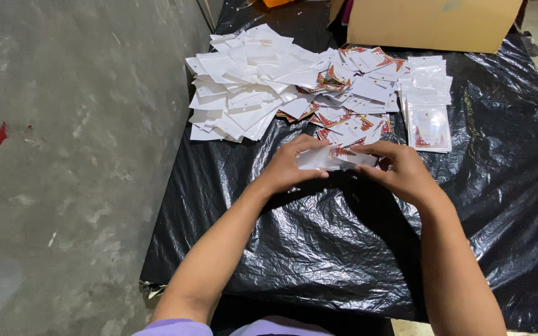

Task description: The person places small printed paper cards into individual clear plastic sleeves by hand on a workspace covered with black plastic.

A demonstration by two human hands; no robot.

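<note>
Both my hands meet over the black plastic sheet (pixel 319 249), holding one small white card with red print inside a clear sleeve (pixel 328 158). My left hand (pixel 291 167) grips its left end, my right hand (pixel 396 171) its right end. Just beyond them lies a loose heap of white cards (pixel 250 81), and to its right a mixed pile of red-printed cards (pixel 356 93). A neat stack of clear-sleeved cards (pixel 429 106) sits at the right of the piles.
A brown cardboard box (pixel 431 22) stands at the far edge of the sheet. Grey concrete floor (pixel 76 155) with a red spot lies to the left. An orange object (pixel 276 2) shows at the top.
</note>
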